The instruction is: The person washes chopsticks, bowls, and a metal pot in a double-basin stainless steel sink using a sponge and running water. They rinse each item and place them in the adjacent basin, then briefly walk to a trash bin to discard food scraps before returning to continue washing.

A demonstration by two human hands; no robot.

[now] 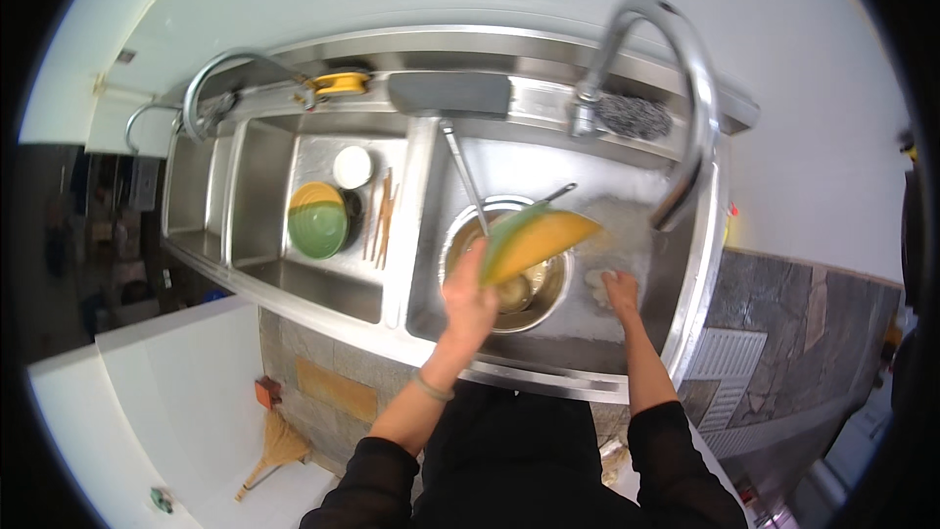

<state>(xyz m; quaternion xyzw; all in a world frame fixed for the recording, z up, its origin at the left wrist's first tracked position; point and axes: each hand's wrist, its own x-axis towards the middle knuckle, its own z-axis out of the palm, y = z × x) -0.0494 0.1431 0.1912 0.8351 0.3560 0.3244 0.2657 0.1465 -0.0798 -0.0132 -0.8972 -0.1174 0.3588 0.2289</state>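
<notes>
My left hand (470, 294) grips the rim of a green and yellow bowl (540, 239), tilted on its side above a round metal basin (554, 301). In the basin lie dishes under the bowl, partly hidden, and a long metal handle and a dark handle stick out of it. To the right, my right hand (623, 292) is closed around a pale, wet cloth or sponge (598, 286), low over the floor of the steel sink (609, 327). In the middle sink compartment, a green and yellow bowl (318, 224) rests beside a white bowl (353, 167) and several wooden chopsticks (385, 217).
A curved chrome faucet (701, 88) arches over the right compartment; another faucet (194, 92) stands at the left. On the back ledge are a steel-wool scourer (633, 116), a dark grey slab (449, 95) and a yellow object (341, 82). A straw broom (275, 448) is at the lower left.
</notes>
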